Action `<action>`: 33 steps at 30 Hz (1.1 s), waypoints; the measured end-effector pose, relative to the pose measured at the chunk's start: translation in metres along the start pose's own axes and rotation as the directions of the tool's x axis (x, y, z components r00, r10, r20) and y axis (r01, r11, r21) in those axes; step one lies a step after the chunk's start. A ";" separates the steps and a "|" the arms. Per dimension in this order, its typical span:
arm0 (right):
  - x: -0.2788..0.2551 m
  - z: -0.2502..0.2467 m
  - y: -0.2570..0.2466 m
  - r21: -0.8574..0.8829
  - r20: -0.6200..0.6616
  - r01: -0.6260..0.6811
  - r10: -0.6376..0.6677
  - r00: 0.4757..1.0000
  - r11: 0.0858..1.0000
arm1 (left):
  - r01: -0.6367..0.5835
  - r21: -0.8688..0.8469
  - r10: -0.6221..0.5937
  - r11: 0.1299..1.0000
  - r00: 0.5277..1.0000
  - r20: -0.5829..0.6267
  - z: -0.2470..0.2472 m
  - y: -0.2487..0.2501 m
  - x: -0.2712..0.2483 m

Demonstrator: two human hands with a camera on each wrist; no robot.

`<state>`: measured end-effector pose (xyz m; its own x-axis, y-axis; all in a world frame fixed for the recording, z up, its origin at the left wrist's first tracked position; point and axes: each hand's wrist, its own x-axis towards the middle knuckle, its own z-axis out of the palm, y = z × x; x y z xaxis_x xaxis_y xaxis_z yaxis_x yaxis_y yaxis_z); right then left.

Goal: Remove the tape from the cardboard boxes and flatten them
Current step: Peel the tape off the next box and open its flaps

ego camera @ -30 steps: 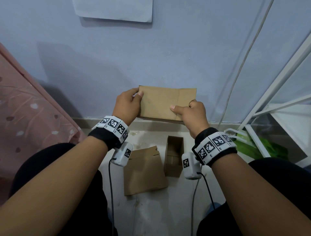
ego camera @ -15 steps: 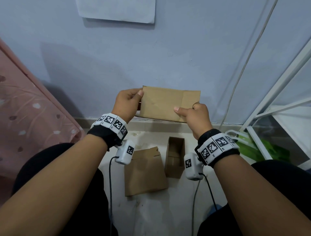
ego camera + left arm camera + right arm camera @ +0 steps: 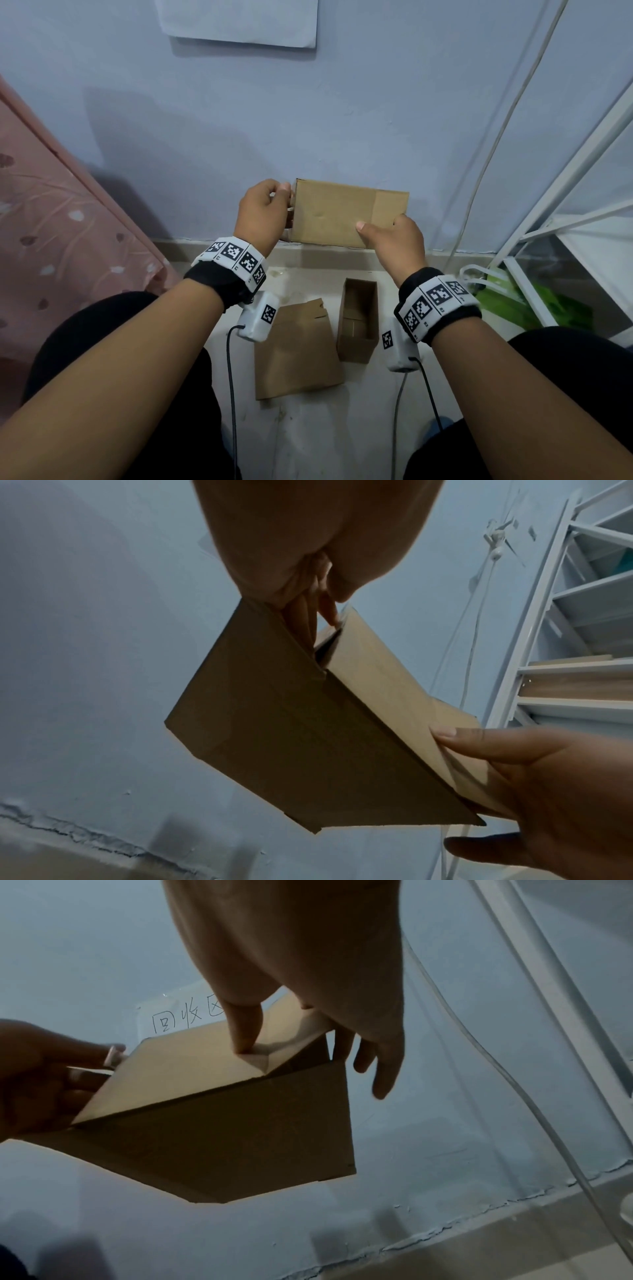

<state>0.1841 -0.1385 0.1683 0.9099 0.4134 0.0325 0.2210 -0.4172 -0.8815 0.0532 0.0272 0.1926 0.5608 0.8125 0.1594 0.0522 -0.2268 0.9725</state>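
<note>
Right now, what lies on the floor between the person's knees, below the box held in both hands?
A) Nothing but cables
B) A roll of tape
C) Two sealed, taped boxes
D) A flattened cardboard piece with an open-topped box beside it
D: in the head view a flattened cardboard piece lies beside an open-topped box on the floor, below the held cardboard box.

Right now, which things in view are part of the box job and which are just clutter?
Job:
- held cardboard box, gripped by left hand and right hand
- open box on the floor
- flattened cardboard beside it

Lying about:
- pink cloth
- white rack
- green bag
- wall paper sheet
</note>
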 end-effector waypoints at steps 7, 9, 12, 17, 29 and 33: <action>0.002 0.003 0.000 -0.044 -0.009 -0.015 0.015 1.000 0.999 | 0.010 0.003 -0.010 1.000 0.999 0.046 -0.001 -0.002 -0.002; 0.002 0.005 0.001 -0.066 -0.038 -0.034 0.032 0.999 0.997 | 0.029 -0.019 -0.029 0.999 0.999 0.021 -0.001 -0.003 -0.001; -0.004 0.009 0.000 -0.178 -0.116 -0.046 0.025 0.993 0.983 | 0.022 0.010 -0.022 1.000 1.000 0.021 0.002 -0.003 -0.003; -0.019 0.024 -0.005 -0.574 0.108 0.353 -0.359 0.927 0.739 | -0.031 0.141 0.030 0.990 1.000 0.011 0.015 -0.007 -0.011; -0.023 0.049 0.015 -0.570 0.294 0.459 -0.353 0.888 0.681 | 0.003 0.253 -0.060 0.967 0.974 0.220 0.021 -0.013 -0.010; -0.010 0.052 0.035 -0.319 0.266 0.510 -0.441 0.857 0.799 | 0.043 0.306 -0.081 0.951 0.990 0.113 0.007 -0.017 0.007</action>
<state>0.1641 -0.1150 0.1129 0.5896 0.7534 0.2913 0.7524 -0.3811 -0.5373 0.0622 0.0330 0.1757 0.6448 0.7620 0.0598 0.3265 -0.3453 0.8798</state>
